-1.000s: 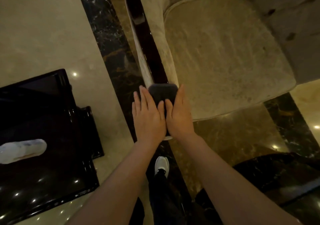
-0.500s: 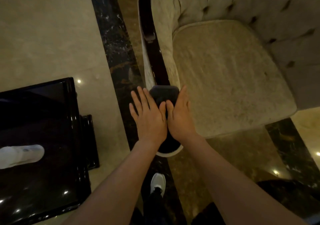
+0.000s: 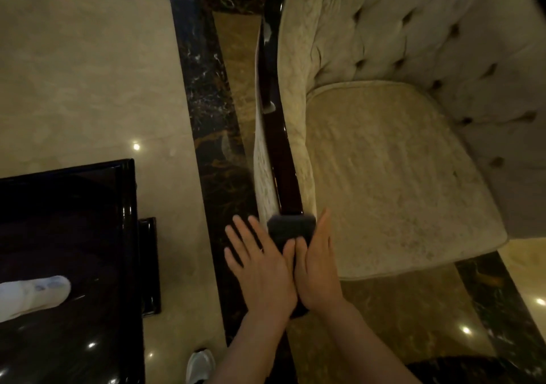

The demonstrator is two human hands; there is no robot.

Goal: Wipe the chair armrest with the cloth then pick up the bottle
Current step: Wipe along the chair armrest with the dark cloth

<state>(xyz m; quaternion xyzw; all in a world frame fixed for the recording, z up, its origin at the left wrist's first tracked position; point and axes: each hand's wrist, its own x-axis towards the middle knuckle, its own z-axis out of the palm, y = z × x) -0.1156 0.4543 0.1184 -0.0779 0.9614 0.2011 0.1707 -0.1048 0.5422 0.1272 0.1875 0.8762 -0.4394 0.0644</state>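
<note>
A dark folded cloth (image 3: 291, 227) lies on the glossy dark wooden armrest (image 3: 279, 153) of the cream tufted chair, near the armrest's front end. My left hand (image 3: 260, 268) and my right hand (image 3: 319, 265) rest side by side on it, palms down and thumbs touching. They press the cloth onto the wood. The left hand's fingers spread out past the armrest's left edge. A pale bottle (image 3: 32, 295) lies on its side on the black table (image 3: 74, 221) at the lower left, well away from both hands.
The chair's cream seat cushion (image 3: 384, 177) and buttoned back fill the right side. A polished marble floor with dark bands runs between the chair and the black table. My white shoe (image 3: 201, 366) shows at the bottom edge.
Both hands have slid the cloth a little away along the armrest from its front end. The view has shifted, showing more of the chair back. The bottle has not moved.
</note>
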